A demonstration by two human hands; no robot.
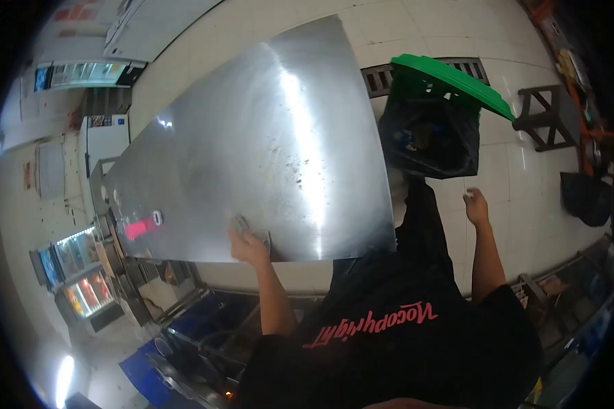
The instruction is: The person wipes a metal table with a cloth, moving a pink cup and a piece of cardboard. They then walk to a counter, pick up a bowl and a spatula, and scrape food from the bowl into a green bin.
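On the near side of a shiny steel table [205, 150], my left hand [249, 247] is closed round a greyish scouring pad [239, 223], which lies against the metal; its exact kind is blurred. Dark crumbs and specks [297, 170] are scattered over the steel beyond that hand. My right hand [477, 206] hangs off the table's right side with its fingers bent together. A small pale spot shows at its fingertips, too small to name. Just beyond it stands a bin lined with a black bag [443, 146], its green lid [454, 75] tilted up, with some rubbish inside.
A pink bottle [140, 228] with a white top lies at the table's left end. Right of the bin stands a brown stool [549, 116], with a black bag [585, 199] nearer me. A floor drain grate [378, 80] runs behind the bin. Cooking equipment [191, 361] is at lower left.
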